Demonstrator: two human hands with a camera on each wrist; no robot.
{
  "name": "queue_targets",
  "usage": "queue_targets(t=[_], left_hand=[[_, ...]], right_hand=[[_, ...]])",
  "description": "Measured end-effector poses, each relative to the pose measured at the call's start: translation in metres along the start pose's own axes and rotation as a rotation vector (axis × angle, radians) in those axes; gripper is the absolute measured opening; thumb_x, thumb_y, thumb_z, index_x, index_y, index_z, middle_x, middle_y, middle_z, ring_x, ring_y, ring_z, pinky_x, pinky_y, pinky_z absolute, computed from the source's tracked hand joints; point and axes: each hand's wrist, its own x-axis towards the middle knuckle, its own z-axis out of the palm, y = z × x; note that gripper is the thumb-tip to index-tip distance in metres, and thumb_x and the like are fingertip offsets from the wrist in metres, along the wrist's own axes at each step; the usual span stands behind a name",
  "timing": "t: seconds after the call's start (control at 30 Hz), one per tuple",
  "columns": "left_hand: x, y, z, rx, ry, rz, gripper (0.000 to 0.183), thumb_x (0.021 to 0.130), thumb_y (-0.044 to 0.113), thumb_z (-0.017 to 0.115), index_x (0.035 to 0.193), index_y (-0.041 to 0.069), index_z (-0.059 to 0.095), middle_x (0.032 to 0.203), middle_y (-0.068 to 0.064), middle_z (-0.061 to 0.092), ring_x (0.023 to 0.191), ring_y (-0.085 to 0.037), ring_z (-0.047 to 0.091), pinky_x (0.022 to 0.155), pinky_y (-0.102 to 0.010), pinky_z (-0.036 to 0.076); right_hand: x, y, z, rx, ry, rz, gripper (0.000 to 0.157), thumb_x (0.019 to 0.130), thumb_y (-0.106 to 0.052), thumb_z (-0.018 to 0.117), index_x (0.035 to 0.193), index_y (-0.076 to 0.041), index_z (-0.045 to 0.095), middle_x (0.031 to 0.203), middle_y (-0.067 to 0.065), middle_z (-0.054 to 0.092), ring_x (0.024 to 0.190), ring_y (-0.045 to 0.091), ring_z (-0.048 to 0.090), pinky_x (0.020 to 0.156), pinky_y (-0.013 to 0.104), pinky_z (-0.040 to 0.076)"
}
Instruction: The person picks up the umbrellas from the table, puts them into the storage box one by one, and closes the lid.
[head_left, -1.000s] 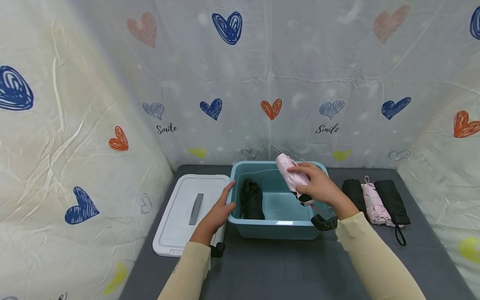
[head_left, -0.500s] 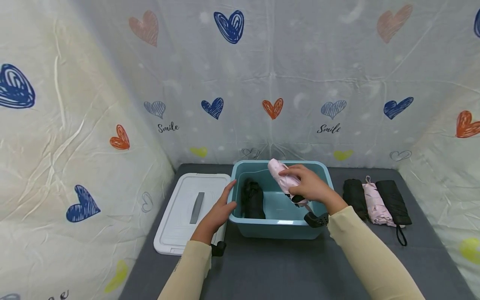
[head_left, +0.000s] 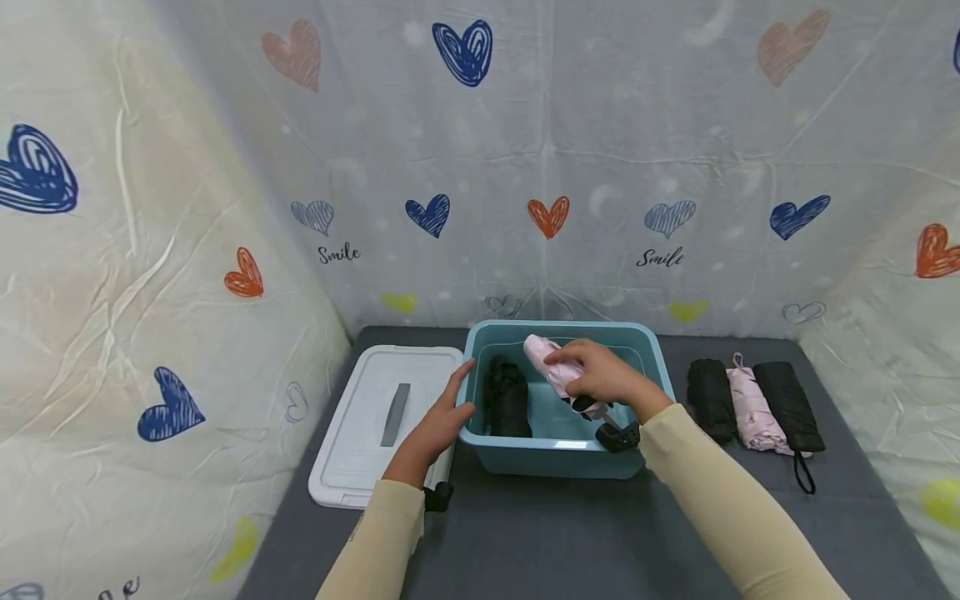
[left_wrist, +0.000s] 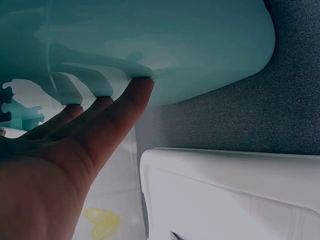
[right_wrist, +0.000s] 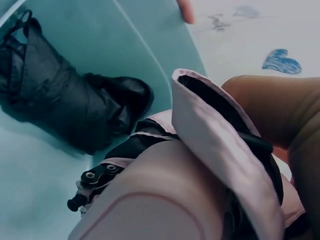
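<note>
The back sheet (head_left: 480,133) is reading "Smile" twice
In the head view, a left word (head_left: 339,253) and a right word (head_left: 660,257), both "Smile" in black cursive with a capital S, are running across the lower half of that sheet, well apart and at nearly the same height. On the left sheet (head_left: 67,358), cut-off lettering (head_left: 118,589) is running out at the bottom edge, its last letter looking like an "e". A tiny dark mark (head_left: 356,527) is sitting on the left sleeve (head_left: 378,542), too small for reading. In the right wrist view, a dark scrawl (right_wrist: 218,22) is showing on the pale sheet (right_wrist: 240,40), too blurred for reading
</note>
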Motion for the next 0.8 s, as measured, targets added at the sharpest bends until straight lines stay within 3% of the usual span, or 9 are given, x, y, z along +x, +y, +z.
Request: queue_targets(t=[0.5, 0.8], left_hand=[[0.001, 0.002, 0.002, -0.008, 0.008, 0.0, 0.073, 0.093, 0.013, 0.043, 0.152, 0.045, 0.013, 0.162, -0.007, 0.011, 0.135, -0.038, 0.032, 0.091, -0.055, 0.042], [-0.001, 0.003, 0.001, 0.0, 0.017, 0.004, 0.073, 0.093, 0.013, 0.043, 0.152, 0.045, 0.013, 0.162, -0.005, 0.011, 0.137, -0.037, 0.03, 0.093, -0.056, 0.04]], right_hand=[[0.018, 0.009, 0.008, -0.037, -0.109, 0.05, 0.05, 0.078, -0.007, 0.064, 0.126, -0.021, 0.064, 0.131, 0.012, 0.053, 0.092, 0.024, 0.048, 0.067, 0.032, 0.041], [0.031, 0.012, 0.016, 0.078, -0.157, 0.15, 0.036, 0.076, -0.003, 0.065, 0.109, -0.015, 0.063, 0.119, 0.012, 0.054, 0.076, 0.022, 0.053, 0.062, 0.031, 0.045]])
